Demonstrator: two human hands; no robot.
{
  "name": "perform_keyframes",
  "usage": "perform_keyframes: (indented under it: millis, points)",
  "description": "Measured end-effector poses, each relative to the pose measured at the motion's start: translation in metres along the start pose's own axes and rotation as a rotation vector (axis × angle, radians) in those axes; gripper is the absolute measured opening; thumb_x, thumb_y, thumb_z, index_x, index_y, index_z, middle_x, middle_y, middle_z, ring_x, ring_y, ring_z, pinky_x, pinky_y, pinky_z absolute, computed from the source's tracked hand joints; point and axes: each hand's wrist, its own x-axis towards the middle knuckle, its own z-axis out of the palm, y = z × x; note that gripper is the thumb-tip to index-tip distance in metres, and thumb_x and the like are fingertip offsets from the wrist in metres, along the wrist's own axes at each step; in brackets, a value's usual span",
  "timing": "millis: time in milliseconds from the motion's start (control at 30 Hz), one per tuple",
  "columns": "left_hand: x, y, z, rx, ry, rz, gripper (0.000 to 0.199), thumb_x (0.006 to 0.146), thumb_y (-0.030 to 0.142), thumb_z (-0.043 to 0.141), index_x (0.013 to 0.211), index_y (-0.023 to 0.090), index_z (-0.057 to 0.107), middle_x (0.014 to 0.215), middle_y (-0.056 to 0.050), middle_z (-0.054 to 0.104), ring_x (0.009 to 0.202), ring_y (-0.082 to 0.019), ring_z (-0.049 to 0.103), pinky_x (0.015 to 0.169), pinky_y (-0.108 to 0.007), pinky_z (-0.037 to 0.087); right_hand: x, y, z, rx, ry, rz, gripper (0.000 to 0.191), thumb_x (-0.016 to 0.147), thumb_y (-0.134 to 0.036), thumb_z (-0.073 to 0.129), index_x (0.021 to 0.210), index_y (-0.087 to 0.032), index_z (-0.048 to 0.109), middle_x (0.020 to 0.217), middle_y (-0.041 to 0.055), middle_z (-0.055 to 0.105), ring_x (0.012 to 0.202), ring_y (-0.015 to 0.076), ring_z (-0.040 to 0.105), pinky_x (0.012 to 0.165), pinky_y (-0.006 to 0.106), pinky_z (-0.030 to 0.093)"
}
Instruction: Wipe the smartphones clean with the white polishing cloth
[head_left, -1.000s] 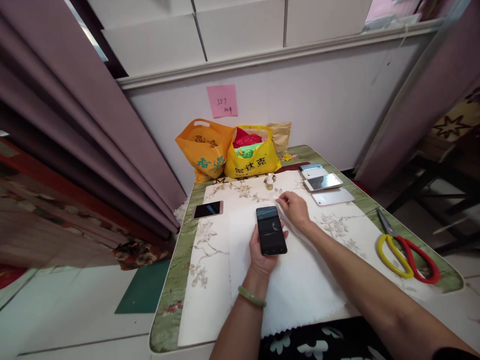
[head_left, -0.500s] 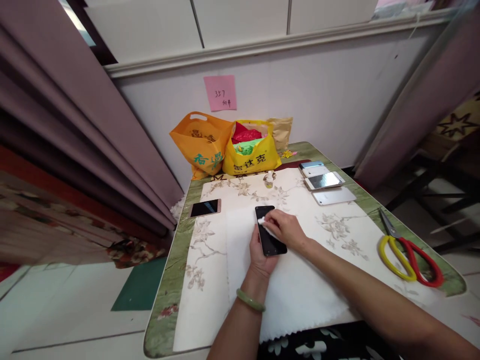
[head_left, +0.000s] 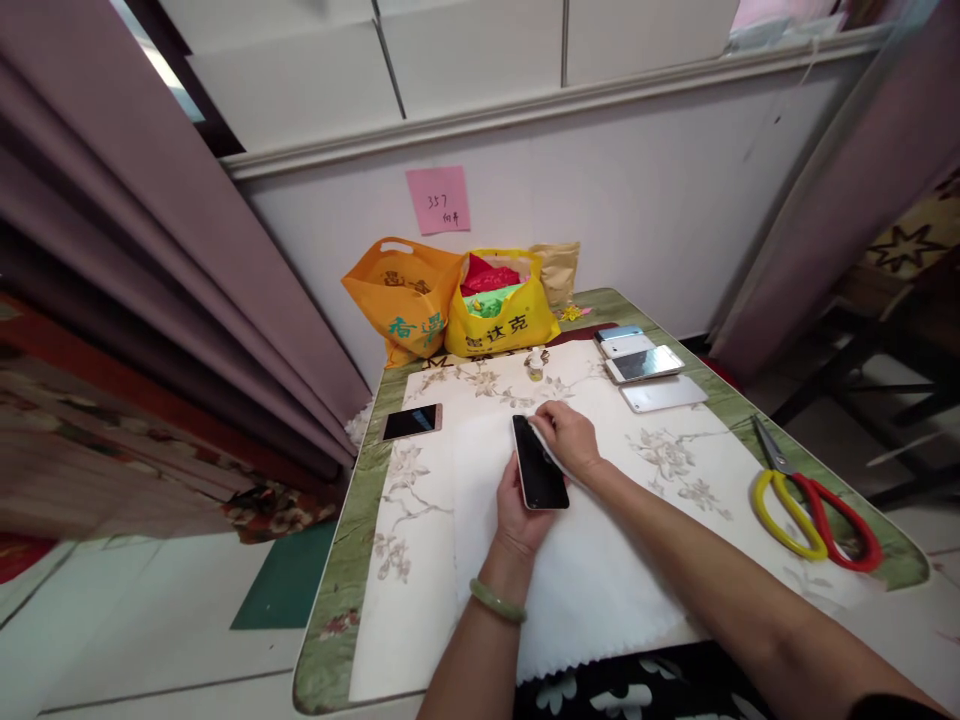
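My left hand (head_left: 523, 520) is closed around the lower part of a black-screened smartphone (head_left: 541, 470), holding it screen up above the white cloth (head_left: 487, 560). At the phone's top right edge, my right hand (head_left: 570, 438) pinches a small white wipe (head_left: 535, 424) against the glass. Fingers cover most of that wipe, so its shape is unclear. A small bottle (head_left: 535, 364) stands on the floral mat beyond the phone. Off to the left lies another phone (head_left: 412, 421) with a dark screen.
Several phones (head_left: 643, 364) lie grouped at the right, some overlapping. Scissors (head_left: 814, 500) with yellow and red handles rest near the table's right edge. An orange bag (head_left: 405, 300) and a yellow bag (head_left: 499, 320) stand at the back beside a tan pouch (head_left: 556, 272).
My right hand has slid up the screen with the wipe, towards the phone's top right edge, uncovering more glass. My left hand keeps its hold. The camera view has shifted slightly.
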Motion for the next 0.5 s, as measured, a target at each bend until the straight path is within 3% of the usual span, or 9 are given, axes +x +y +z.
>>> perform_keyframes:
  millis: [100, 167, 267, 367, 500]
  points:
    - [-0.003, 0.002, -0.002, 0.045, -0.077, -0.06, 0.035, 0.088, 0.038, 0.051, 0.111, 0.017, 0.065, 0.113, -0.012, 0.068, 0.113, -0.028, 0.059, 0.098, -0.052, 0.042, 0.007, 0.018, -0.006, 0.403, 0.139, 0.325, 0.034, 0.074, -0.053, 0.066, 0.074, -0.019, 0.064, 0.069, 0.0003, 0.064, 0.064, 0.0157, 0.056, 0.062, 0.027, 0.043]
    - [-0.003, 0.003, -0.003, 0.079, -0.137, -0.092, 0.043, 0.088, 0.043, 0.048, 0.118, 0.016, 0.062, 0.123, -0.015, 0.063, 0.12, -0.031, 0.053, 0.096, -0.055, 0.041, 0.006, 0.029, -0.014, 0.565, 0.198, 0.429, 0.042, 0.071, -0.059, 0.065, 0.076, -0.017, 0.063, 0.068, 0.001, 0.064, 0.062, 0.0162, 0.056, 0.059, 0.028, 0.045]
    - [-0.003, 0.002, -0.003, 0.146, -0.189, -0.172, 0.052, 0.086, 0.052, 0.049, 0.119, 0.013, 0.06, 0.124, -0.019, 0.06, 0.111, -0.033, 0.057, 0.084, -0.048, 0.048, 0.002, 0.037, -0.026, 0.639, 0.218, 0.468, 0.048, 0.072, -0.065, 0.06, 0.079, -0.017, 0.061, 0.064, 0.0, 0.062, 0.056, 0.0152, 0.054, 0.054, 0.028, 0.046]
    - [-0.004, -0.003, -0.002, 0.196, -0.209, -0.208, 0.052, 0.084, 0.055, 0.054, 0.111, 0.012, 0.061, 0.107, -0.017, 0.065, 0.082, -0.021, 0.062, 0.06, -0.029, 0.048, 0.001, 0.03, -0.032, 0.691, 0.213, 0.463, 0.046, 0.069, -0.063, 0.065, 0.078, -0.018, 0.06, 0.063, -0.002, 0.06, 0.054, 0.0131, 0.052, 0.052, 0.026, 0.044]
    - [-0.003, -0.011, -0.001, 0.219, -0.143, -0.007, 0.049, 0.08, 0.058, 0.06, 0.102, 0.014, 0.062, 0.083, -0.007, 0.063, 0.06, -0.01, 0.051, 0.044, -0.019, 0.036, -0.008, 0.005, -0.034, 0.703, 0.145, 0.385, 0.041, 0.07, -0.058, 0.069, 0.076, -0.018, 0.061, 0.063, -0.0021, 0.059, 0.056, 0.0126, 0.051, 0.053, 0.024, 0.043]
